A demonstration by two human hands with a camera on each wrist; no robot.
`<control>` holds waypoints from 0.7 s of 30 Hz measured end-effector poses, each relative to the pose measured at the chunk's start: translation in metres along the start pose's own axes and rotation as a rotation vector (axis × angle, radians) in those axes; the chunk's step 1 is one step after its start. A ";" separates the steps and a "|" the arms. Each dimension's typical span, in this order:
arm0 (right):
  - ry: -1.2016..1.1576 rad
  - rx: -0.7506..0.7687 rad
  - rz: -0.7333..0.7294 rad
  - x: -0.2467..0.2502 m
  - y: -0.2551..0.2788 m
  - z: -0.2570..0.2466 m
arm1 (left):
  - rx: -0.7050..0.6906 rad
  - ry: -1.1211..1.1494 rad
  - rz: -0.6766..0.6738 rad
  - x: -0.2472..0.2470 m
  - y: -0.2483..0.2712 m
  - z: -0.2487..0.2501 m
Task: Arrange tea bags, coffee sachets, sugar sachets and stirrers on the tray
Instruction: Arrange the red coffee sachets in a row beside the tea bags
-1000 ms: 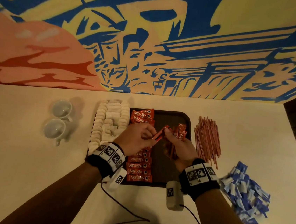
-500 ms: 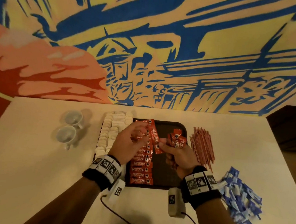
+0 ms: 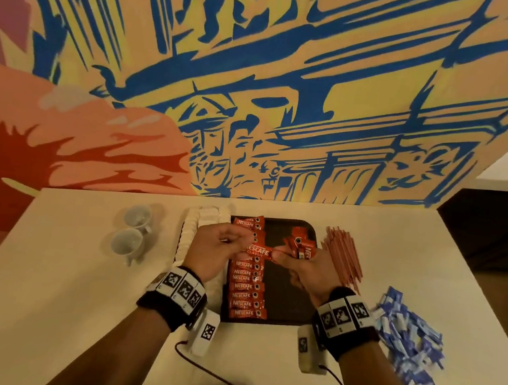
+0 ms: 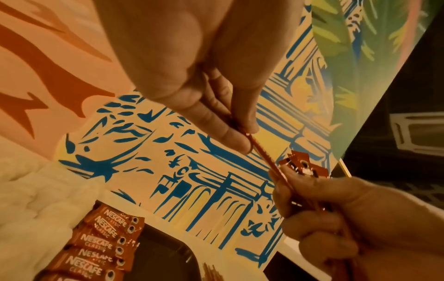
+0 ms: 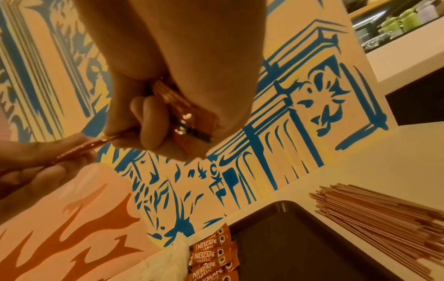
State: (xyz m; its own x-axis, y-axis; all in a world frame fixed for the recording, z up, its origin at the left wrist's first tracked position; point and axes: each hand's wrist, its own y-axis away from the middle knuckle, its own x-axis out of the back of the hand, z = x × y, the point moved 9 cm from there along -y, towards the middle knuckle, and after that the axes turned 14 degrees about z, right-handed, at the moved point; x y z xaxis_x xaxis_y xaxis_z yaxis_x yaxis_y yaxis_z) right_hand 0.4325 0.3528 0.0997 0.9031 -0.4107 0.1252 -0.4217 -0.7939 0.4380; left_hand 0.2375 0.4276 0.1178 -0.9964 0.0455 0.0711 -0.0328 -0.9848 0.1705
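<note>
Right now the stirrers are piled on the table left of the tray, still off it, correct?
Not quite: the head view shows the stirrers piled on the table right of the tray, still off it. Left of the tray stand two cups.

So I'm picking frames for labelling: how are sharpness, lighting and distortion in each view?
Head view: warm dim light, wide-angle bowing, blue sachet pile smeared. Left wrist view: orange cast, soft, left hand fills the top. Right wrist view: same cast, glare on the red coffee sachets that the right hand grips.
</note>
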 end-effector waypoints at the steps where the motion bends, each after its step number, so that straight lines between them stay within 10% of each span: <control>1: 0.014 0.026 0.025 0.003 -0.001 -0.003 | -0.017 -0.010 0.001 0.000 0.002 0.002; 8: 0.297 0.109 -0.003 0.008 -0.015 -0.005 | -0.282 -0.631 -0.329 -0.026 0.008 -0.015; 21: 0.225 -0.271 0.060 0.017 -0.113 0.069 | -0.248 -1.097 -0.167 -0.025 -0.073 -0.103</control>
State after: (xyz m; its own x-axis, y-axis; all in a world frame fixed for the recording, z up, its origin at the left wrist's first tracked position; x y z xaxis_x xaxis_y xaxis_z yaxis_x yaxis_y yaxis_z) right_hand 0.4900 0.4049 -0.0094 0.8853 -0.3196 0.3378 -0.4651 -0.6112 0.6404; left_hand 0.2563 0.4806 0.0026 -0.3766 0.1814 0.9084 -0.2948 -0.9531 0.0681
